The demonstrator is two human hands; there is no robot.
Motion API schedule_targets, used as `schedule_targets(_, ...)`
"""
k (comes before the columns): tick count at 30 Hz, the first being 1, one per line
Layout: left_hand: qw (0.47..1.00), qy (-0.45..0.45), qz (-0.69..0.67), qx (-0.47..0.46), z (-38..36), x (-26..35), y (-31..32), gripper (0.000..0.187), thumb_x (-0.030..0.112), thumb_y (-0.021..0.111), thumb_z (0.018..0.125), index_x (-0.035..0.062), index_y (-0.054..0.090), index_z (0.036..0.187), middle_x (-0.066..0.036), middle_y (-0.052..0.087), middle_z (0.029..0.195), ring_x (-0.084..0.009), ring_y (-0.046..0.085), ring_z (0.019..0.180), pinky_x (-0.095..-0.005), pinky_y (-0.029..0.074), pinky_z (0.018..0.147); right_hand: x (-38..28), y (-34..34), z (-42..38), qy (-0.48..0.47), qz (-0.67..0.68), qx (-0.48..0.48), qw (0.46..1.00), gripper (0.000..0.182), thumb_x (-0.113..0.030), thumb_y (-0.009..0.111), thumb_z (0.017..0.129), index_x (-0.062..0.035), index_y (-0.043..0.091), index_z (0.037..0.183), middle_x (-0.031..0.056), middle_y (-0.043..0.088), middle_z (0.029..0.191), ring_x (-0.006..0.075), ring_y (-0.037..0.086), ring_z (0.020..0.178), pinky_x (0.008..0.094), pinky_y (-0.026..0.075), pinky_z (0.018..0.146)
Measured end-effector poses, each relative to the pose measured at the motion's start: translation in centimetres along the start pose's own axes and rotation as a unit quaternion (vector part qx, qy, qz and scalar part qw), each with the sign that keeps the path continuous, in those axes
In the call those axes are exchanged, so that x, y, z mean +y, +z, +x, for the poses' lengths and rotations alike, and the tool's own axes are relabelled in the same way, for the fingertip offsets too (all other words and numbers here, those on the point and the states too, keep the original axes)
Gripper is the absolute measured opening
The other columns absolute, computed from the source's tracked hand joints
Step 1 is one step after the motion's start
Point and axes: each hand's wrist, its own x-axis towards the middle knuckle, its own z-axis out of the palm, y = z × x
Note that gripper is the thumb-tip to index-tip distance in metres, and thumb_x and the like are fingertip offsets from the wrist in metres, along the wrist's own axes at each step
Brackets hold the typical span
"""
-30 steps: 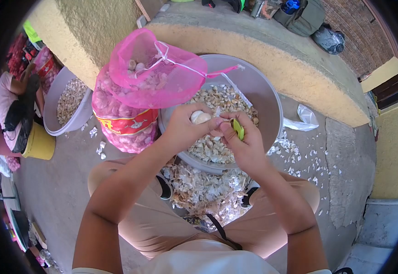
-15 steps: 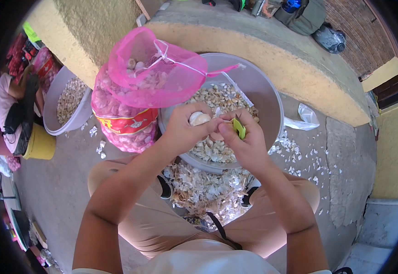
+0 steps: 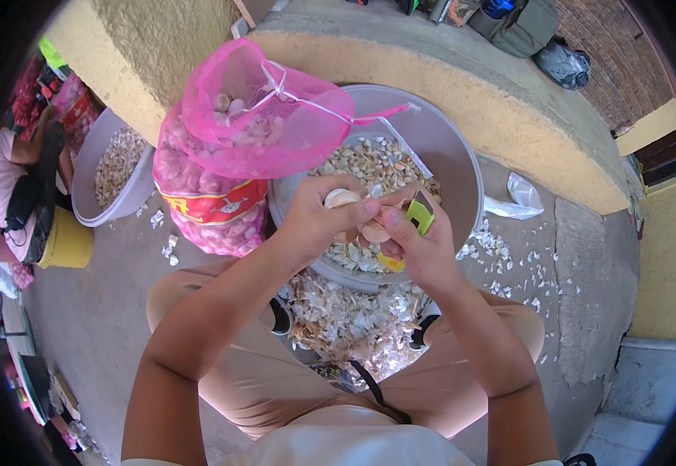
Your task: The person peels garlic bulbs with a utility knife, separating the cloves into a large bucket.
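Over the big grey basin (image 3: 468, 190), my left hand (image 3: 312, 211) is closed around a whitish garlic bulb (image 3: 341, 199). My right hand (image 3: 429, 242) grips a small yellow-green cutter (image 3: 422, 219) with a dark, flat end; its exact kind is partly hidden by the fingers. Both thumbs meet at a pale garlic piece (image 3: 374, 231) between the hands. Loose garlic cloves (image 3: 377, 165) lie in the basin beneath. A pink mesh bag (image 3: 210, 194) full of garlic stands against the basin's left side, its loose top hanging over the rim.
Garlic skins (image 3: 357, 318) are heaped between my feet, with more scraps (image 3: 501, 260) scattered at right. A second tub (image 3: 124, 210) of cloves, a yellow bucket (image 3: 68, 242) and a seated person (image 3: 19, 171) are at left. A raised concrete ledge (image 3: 446, 85) curves behind the basin.
My right hand has turned the cutter, so its dark end now points up and a yellow part shows below. The garlic between my thumbs is more visible. My left hand keeps the bulb.
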Motion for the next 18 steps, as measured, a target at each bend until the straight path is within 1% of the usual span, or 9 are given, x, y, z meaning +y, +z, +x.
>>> schedule_targets(1, 1.0, -0.015, -0.025, 0.006, 0.0, 0.1, 0.2, 0.022, 0.02, 0.064, 0.076, 0.0003, 0.055, 0.078, -0.008, 0.058, 0.07, -0.0129, 0.057, 0.057, -0.022, 0.048, 0.049, 0.0, 0.0, 0.0, 0.0, 0.024, 0.004, 1.0, 0.016, -0.018, 0.051, 0.086, -0.0047, 0.051, 0.093, 0.0022, 0.053, 0.069, 0.0026, 0.041, 0.051, 0.0168, 0.033, 0.043)
schedule_targets(3, 0.999, -0.003, -0.046, -0.008, 0.3, -0.1, 0.0, 0.022, 0.02, 0.063, 0.077, 0.0003, 0.055, 0.079, -0.009, 0.058, 0.071, -0.013, 0.057, 0.058, -0.0225, 0.048, 0.05, -0.1, 0.1, 0.1, 0.001, 0.072, 0.012, 0.997, 0.018, -0.02, 0.05, 0.087, -0.0045, 0.051, 0.096, 0.0033, 0.054, 0.069, 0.0034, 0.041, 0.05, 0.0173, 0.032, 0.041)
schedule_targets(4, 0.998, 0.003, -0.056, -0.015, 0.5, -0.2, 0.0, 0.022, 0.021, 0.063, 0.077, 0.0004, 0.055, 0.08, -0.009, 0.058, 0.072, -0.0131, 0.057, 0.058, -0.0228, 0.048, 0.05, -0.2, 0.0, 0.1, 0.01, 0.067, 0.013, 0.998, 0.02, -0.021, 0.049, 0.087, -0.0043, 0.05, 0.098, 0.0037, 0.054, 0.069, 0.0038, 0.042, 0.049, 0.0174, 0.032, 0.041)
schedule_targets(6, 0.998, 0.0, -0.056, 0.013, 0.8, -0.3, -0.1, 0.023, 0.019, 0.061, 0.077, -0.0003, 0.054, 0.085, -0.008, 0.058, 0.076, -0.0135, 0.058, 0.063, -0.0245, 0.048, 0.054, -0.3, 0.0, 0.5, 0.022, 0.059, 0.013, 0.998, 0.023, -0.022, 0.048, 0.088, -0.0038, 0.049, 0.102, 0.0046, 0.054, 0.069, 0.0044, 0.042, 0.049, 0.0177, 0.032, 0.04)
schedule_targets(7, 0.998, -0.001, -0.057, 0.028, 0.9, -0.3, -0.1, 0.023, 0.019, 0.061, 0.077, -0.0006, 0.053, 0.088, -0.008, 0.058, 0.078, -0.0136, 0.058, 0.066, -0.0253, 0.049, 0.055, -0.4, -0.2, 0.6, 0.034, 0.082, 0.013, 0.996, 0.024, -0.022, 0.048, 0.088, -0.0038, 0.049, 0.103, 0.0042, 0.054, 0.069, 0.0043, 0.041, 0.048, 0.0178, 0.032, 0.04)
schedule_targets(9, 0.999, -0.018, -0.037, 0.028, 1.2, -0.2, -0.4, 0.024, 0.019, 0.061, 0.077, -0.0001, 0.053, 0.089, -0.008, 0.058, 0.078, -0.0135, 0.058, 0.068, -0.0252, 0.048, 0.057, -0.3, -0.8, 0.7, 0.057, 0.128, 0.013, 0.99, 0.026, -0.022, 0.048, 0.088, -0.004, 0.048, 0.107, 0.0035, 0.053, 0.07, 0.004, 0.039, 0.047, 0.0179, 0.032, 0.04)
schedule_targets(13, 0.998, -0.022, 0.042, 0.042, 1.2, 0.6, -0.4, 0.027, 0.021, 0.062, 0.077, 0.0, 0.051, 0.092, -0.007, 0.057, 0.079, -0.0137, 0.058, 0.068, -0.026, 0.05, 0.058, -0.5, -1.1, 0.9, 0.086, 0.1, 0.014, 0.991, 0.029, -0.02, 0.048, 0.088, -0.0052, 0.046, 0.113, 0.0007, 0.052, 0.07, 0.003, 0.034, 0.045, 0.0183, 0.031, 0.04)
schedule_targets(16, 0.997, -0.059, 0.034, 0.043, 1.3, 0.9, -0.4, 0.027, 0.02, 0.063, 0.077, 0.0011, 0.051, 0.092, -0.007, 0.057, 0.079, -0.0138, 0.059, 0.067, -0.0271, 0.052, 0.057, -0.7, -1.5, 1.0, 0.105, 0.061, 0.024, 0.992, 0.031, -0.019, 0.048, 0.088, -0.0059, 0.046, 0.115, -0.001, 0.051, 0.07, 0.0023, 0.032, 0.045, 0.0185, 0.031, 0.04)
schedule_targets(18, 0.995, -0.05, 0.08, 0.033, 1.4, 0.5, -0.8, 0.026, 0.018, 0.064, 0.076, 0.002, 0.051, 0.092, -0.007, 0.057, 0.079, -0.0138, 0.059, 0.066, -0.0276, 0.053, 0.056, -0.9, -1.9, 1.0, 0.119, 0.037, 0.015, 0.992, 0.031, -0.019, 0.048, 0.087, -0.006, 0.046, 0.115, -0.0016, 0.051, 0.07, 0.0019, 0.032, 0.045, 0.0185, 0.031, 0.04)
